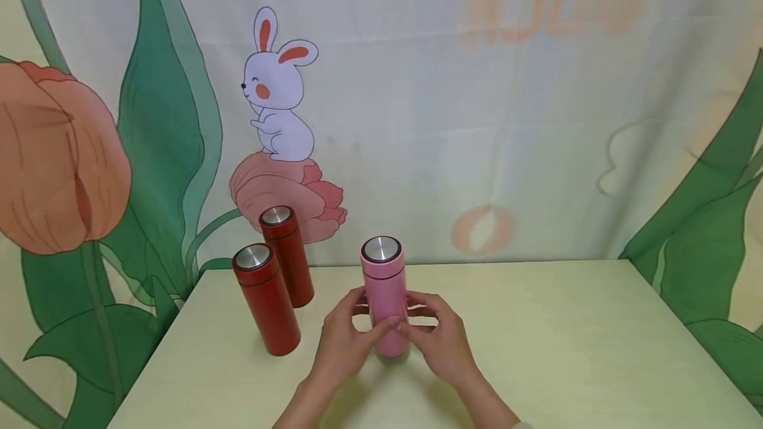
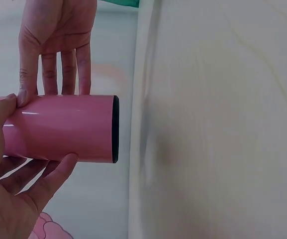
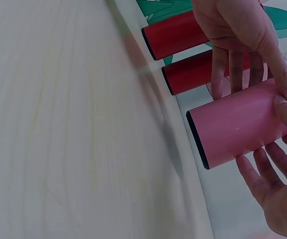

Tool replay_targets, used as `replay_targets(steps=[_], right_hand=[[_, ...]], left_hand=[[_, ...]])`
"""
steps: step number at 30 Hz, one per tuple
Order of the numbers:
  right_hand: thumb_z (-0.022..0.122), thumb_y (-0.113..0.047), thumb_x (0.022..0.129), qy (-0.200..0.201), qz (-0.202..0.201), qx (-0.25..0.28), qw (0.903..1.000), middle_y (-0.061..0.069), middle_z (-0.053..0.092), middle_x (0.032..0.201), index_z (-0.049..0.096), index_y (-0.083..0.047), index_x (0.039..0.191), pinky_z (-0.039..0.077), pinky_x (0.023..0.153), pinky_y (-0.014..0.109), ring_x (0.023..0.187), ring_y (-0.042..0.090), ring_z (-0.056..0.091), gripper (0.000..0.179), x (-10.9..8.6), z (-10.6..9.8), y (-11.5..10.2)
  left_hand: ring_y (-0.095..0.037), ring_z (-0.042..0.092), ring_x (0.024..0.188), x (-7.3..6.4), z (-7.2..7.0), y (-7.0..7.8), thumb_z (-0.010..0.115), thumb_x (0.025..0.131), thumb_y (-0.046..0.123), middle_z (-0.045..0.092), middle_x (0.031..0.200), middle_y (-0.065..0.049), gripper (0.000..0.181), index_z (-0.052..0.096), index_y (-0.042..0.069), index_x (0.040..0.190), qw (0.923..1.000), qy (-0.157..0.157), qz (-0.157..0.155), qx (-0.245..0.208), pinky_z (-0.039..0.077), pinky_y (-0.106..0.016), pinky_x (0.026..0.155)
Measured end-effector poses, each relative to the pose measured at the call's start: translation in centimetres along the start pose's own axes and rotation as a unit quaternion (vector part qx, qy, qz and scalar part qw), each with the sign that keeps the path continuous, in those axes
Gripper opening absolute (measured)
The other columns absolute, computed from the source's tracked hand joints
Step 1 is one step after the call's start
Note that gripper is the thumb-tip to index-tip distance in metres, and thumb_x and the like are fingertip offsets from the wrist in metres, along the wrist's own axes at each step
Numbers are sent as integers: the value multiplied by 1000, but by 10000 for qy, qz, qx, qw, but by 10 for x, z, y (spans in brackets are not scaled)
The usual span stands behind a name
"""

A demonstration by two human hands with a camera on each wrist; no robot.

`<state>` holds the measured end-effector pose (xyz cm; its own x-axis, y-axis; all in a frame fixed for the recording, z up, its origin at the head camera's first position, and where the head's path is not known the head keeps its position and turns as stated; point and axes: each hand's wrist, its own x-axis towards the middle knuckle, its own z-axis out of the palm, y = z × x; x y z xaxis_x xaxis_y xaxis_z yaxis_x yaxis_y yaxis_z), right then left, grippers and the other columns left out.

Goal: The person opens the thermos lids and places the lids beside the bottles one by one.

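A pink thermos bottle (image 1: 387,296) with a silver-topped lid stands upright between both hands. My left hand (image 1: 346,339) holds it from the left, thumb across the front and fingers against the side. From the right, my right hand (image 1: 440,339) grips it the same way. The two thumbs meet on the front of the bottle. In the left wrist view, the left hand (image 2: 14,194) is below the bottle and the right hand (image 2: 58,30) above it. The bottle's dark base shows in the right wrist view, close over the tabletop (image 3: 83,124).
Two red thermos bottles stand upright left of the hands: a nearer one (image 1: 268,303) and a farther one (image 1: 290,260) behind it. A pale table (image 1: 566,343) extends to the right. Behind it hangs a cloth backdrop (image 1: 405,118) printed with a rabbit and tulips.
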<state>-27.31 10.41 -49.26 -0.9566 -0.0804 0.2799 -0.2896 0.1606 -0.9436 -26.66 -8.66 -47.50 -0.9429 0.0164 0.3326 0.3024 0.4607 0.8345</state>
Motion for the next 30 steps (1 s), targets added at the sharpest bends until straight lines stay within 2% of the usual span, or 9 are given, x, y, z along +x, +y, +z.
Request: replay_targets(steps=[5,12,20,26,30], right_hand=[[87,-14,84,113,29,15,9999,1,70,125,69,-24,129,61,88,28,113,26,69,49,0,-7,4],[86,-14,84,229,94,-87,9997,2,69,126,69,-23,130,62,88,31,115,32,69,50,1,-15,7],[85,-20,87,283,178,-333,9989,2,68,127,66,-29,134,62,85,32,118,36,68,52,7,-26,13],[84,-18,88,319,180,-375,9986,3,68,128,66,-28,134,61,80,27,117,36,68,51,13,-34,17],[83,-16,88,371,135,-411,9984,4,68,128,66,-26,135,60,84,29,116,36,69,51,16,-40,18]], left_hand=[[-17,69,111,2,9,1,83,80,59,70,125,8,69,61,26,137,9999,-70,73,-5,54,-44,94],[-15,69,111,7,20,1,82,81,59,70,126,8,69,60,26,137,9998,-113,165,-43,55,-42,92],[-17,67,113,15,33,5,81,84,57,68,130,6,69,58,24,140,9995,-165,165,-197,54,-42,92],[-16,66,114,22,42,8,80,85,57,67,131,5,70,56,24,143,9995,-207,129,-200,54,-43,93],[-15,65,115,28,48,10,80,85,56,66,130,5,71,56,24,144,9994,-220,180,-176,54,-42,93]])
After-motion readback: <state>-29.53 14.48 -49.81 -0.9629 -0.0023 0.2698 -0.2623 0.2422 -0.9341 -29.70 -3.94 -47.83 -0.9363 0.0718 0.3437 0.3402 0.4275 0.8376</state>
